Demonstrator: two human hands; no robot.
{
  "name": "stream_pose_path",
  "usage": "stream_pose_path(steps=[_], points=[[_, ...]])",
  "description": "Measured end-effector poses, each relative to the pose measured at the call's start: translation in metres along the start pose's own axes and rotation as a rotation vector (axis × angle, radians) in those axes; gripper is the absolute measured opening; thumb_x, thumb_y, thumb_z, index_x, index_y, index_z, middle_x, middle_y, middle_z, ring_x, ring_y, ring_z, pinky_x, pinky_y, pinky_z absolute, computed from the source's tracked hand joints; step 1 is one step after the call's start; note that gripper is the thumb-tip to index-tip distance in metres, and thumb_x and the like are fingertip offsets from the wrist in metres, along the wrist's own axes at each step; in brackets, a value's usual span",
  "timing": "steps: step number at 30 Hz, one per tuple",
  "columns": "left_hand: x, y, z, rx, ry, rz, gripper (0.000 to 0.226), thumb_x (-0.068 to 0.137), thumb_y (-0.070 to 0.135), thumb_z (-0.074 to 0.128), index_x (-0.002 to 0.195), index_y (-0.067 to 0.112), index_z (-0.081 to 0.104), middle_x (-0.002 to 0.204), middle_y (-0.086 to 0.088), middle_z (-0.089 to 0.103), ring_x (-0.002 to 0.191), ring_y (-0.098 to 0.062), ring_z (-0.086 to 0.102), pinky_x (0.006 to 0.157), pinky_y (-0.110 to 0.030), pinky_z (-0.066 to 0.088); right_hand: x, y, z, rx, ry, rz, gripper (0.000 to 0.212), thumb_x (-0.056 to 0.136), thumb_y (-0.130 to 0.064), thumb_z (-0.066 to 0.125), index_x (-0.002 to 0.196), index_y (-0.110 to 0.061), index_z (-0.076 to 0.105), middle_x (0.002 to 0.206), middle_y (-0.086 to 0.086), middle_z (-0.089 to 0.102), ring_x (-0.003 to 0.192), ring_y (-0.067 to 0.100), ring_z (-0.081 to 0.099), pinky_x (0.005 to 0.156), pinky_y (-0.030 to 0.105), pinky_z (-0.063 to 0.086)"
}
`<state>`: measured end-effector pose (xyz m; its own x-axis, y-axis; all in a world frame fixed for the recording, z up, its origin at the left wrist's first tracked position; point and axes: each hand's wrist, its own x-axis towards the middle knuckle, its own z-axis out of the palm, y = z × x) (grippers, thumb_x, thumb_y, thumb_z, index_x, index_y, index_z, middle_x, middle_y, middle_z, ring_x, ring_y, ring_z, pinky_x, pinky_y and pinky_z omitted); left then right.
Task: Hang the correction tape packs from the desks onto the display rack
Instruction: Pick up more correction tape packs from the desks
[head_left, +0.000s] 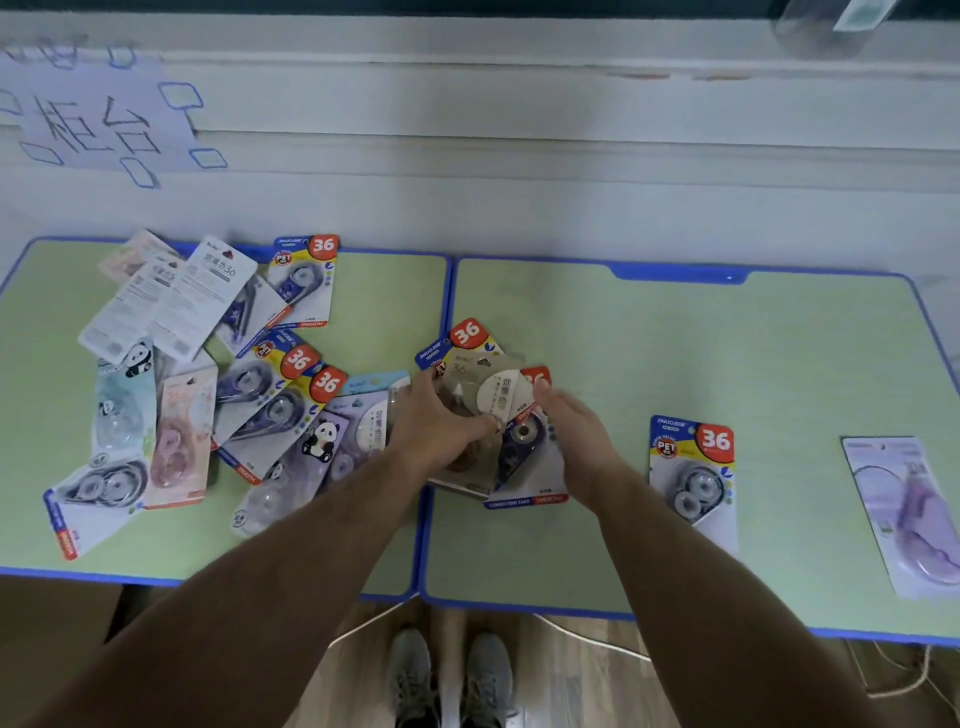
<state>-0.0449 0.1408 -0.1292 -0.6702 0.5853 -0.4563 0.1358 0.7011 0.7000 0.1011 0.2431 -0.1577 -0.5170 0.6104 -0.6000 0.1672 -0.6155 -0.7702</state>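
Observation:
Several correction tape packs lie scattered in a heap (197, 374) on the left green desk (384, 301). A small stack of packs (485, 384) sits at the seam between the two desks, with a beige pack on top and blue "36" packs under it. My left hand (431, 431) grips the beige pack from the left, thumb curled over its lower edge. My right hand (571, 421) touches the stack's right edge with straight fingers. One blue "36" pack (693, 467) and a purple pack (909, 514) lie alone on the right desk (675, 338). No display rack is in view.
A white wall ledge runs behind the desks, with a paper sign (98, 119) taped at the left. My grey shoes (449, 675) stand on the wooden floor below the desks' front edges. White cables (597, 639) run under the right desk.

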Motion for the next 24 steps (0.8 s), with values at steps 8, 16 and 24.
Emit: stream_pose_path(steps=[8, 16, 24], points=[[-0.005, 0.002, 0.015, 0.032, 0.140, 0.036, 0.101, 0.058, 0.051, 0.090, 0.144, 0.023, 0.045, 0.139, -0.004, 0.049, 0.132, -0.023, 0.044, 0.111, -0.045, 0.042, -0.004, -0.003, 0.008, -0.251, 0.134, -0.090, 0.023, 0.094, -0.008, 0.059, 0.083, -0.022, 0.074, 0.092, 0.013, 0.078, 0.082, 0.026, 0.074, 0.082, 0.047, 0.060], [-0.002, 0.011, 0.001, -0.388, 0.062, -0.197, 0.040, 0.074, 0.034, 0.088, 0.103, 0.022, 0.063, 0.099, -0.002, 0.074, 0.081, -0.013, 0.069, 0.062, -0.024, 0.050, -0.007, -0.001, 0.007, -0.249, 0.105, -0.101, 0.024, 0.088, 0.003, 0.056, 0.084, -0.015, 0.071, 0.072, 0.001, 0.075, 0.068, 0.020, 0.071, 0.073, 0.041, 0.060], [-0.021, 0.010, -0.025, -0.442, -0.179, -0.209, 0.047, 0.063, 0.033, 0.094, 0.103, 0.020, 0.073, 0.095, -0.008, 0.080, 0.093, -0.031, 0.076, 0.090, -0.054, 0.060, -0.028, -0.014, 0.011, -0.208, 0.076, -0.030, 0.030, 0.081, 0.011, 0.049, 0.095, -0.005, 0.069, 0.093, 0.021, 0.075, 0.085, 0.038, 0.074, 0.079, 0.047, 0.059]])
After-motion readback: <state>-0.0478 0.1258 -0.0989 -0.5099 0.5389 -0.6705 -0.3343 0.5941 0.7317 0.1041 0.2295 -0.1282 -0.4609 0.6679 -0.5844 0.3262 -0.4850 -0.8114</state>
